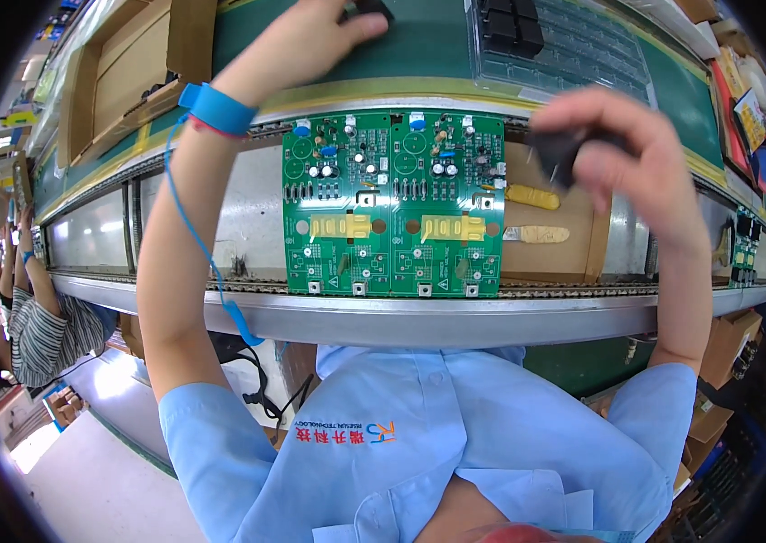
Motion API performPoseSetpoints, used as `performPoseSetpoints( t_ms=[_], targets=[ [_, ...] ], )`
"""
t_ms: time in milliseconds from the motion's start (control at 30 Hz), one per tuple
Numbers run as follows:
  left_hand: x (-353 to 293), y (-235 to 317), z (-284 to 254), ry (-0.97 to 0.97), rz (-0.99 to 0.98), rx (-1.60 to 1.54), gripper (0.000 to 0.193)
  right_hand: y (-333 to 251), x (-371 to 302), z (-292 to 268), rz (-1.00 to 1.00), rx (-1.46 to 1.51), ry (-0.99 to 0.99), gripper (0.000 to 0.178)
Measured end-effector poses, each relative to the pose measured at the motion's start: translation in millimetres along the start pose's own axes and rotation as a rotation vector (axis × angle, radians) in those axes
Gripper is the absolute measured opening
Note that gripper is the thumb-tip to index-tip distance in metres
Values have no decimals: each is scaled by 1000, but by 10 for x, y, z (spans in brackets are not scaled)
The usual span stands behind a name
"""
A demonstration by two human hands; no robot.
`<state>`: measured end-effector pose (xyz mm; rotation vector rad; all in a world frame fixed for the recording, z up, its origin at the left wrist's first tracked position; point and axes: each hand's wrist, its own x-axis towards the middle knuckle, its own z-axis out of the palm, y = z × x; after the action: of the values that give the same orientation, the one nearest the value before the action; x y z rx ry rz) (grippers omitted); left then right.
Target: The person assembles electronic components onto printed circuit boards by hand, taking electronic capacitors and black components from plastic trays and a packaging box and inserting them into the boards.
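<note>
A green circuit board panel [390, 195] with two matching halves lies across the rails in front of me. Small parts stand on its far portion, and a yellow piece [340, 226] sits on each half. Beyond the board, at the upper edge of the view, my left hand [315, 41] closes on a black block [370, 9], partly cut off. A blue wrist strap [218, 109] with a cord is on that arm. My right hand [623, 145], blurred, is raised past the board's right edge. It grips a black block-shaped component [557, 158] with thin metal pins showing.
At the far right a clear plastic tray [573, 59] holds several black blocks [512, 27]. A cardboard box [120, 68] stands far left. Two yellowish elongated pieces [535, 196] lie right of the board, over cardboard [555, 264]. A metal rail [455, 319] runs nearest me. Another person [48, 335] works at left.
</note>
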<state>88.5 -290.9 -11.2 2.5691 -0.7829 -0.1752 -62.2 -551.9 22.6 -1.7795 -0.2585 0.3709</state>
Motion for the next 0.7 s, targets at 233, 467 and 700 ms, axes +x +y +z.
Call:
performPoseSetpoints(
  t_ms=[233,467,700],
  targets=[
    [-57,-519,-163,-156,-327,-1704,31,146,-426,546,-103,-536,-111,37],
    [-463,-31,-222,-111,-305,-1460,32,263,-504,782,-349,-858,33,33],
    [-796,199,-211,-360,-258,-1732,45,324,-517,870,-436,-972,50,29]
  ],
)
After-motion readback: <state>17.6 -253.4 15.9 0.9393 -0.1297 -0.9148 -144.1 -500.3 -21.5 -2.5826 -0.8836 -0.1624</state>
